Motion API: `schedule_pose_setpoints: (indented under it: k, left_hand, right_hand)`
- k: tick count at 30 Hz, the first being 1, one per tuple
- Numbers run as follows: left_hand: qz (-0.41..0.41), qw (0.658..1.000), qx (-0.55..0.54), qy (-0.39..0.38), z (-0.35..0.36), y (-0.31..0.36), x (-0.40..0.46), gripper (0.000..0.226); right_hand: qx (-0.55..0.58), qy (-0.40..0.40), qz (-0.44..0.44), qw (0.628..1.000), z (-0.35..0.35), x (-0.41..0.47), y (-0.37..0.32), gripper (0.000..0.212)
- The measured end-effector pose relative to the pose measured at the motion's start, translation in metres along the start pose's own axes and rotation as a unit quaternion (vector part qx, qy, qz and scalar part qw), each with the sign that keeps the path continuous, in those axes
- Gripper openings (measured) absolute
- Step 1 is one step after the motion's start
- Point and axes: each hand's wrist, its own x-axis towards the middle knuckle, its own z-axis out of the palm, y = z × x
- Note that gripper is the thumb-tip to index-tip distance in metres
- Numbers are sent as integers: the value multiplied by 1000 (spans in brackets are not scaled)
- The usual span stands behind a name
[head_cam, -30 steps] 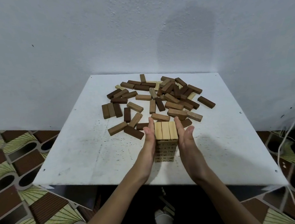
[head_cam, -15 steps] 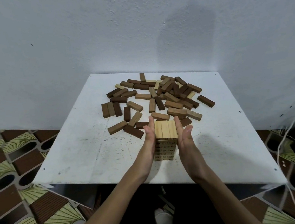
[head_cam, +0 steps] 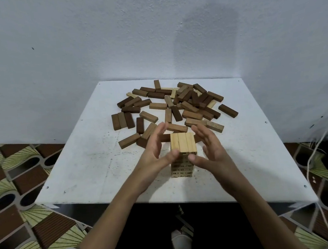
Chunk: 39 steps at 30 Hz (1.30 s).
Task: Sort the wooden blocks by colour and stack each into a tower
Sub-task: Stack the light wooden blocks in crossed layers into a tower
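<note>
Head view: light tower (head_cam: 183, 146) between spread hands' grip.

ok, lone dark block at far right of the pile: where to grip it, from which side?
Take the dark block across its two long sides at mid-length, coming from above with the right hand. It lies flat on the white table, angled and apart from the pile, so both long faces look free; its short ends give a poorer grip.

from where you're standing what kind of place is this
Probably a room in a home, not a workshop: a small white table pushed against a plain painted wall, patterned floor tiles around it, and wooden blocks scattered on top.
</note>
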Motion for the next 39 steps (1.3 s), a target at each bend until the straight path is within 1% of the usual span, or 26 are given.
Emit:
schedule_pose_setpoints:
  k: [1,2,5,10,13,20,39]
  left_hand:
    - [-10,1000,-4,4,-5,-3,3,106]
    - [-6,1000,14,-2,-9,-4,5,104]
    - [8,999,48,-15,-14,-4,12,102]
    - [9,997,64,-30,-18,-2,17,104]
    - [8,997,72,-29,-17,-1,19,102]
    - [17,997,68,-23,-16,-2,20,92]
    - [14,997,74,-14,-15,-2,20,102]
  right_hand:
    - [-37,-4,-11,999,-4,1,1,92]
    - [-67,-4,-17,998,-8,4,2,94]
    - [-108,-14,-40,993,-13,9,-2,93]
    - [-106,-26,-53,993,-14,12,-7,86]
    - [-100,-30,-53,993,-14,14,-5,81]
    - [-109,-30,-57,992,-13,16,-4,77]
    - [-112,-43,-60,991,-15,16,-7,75]
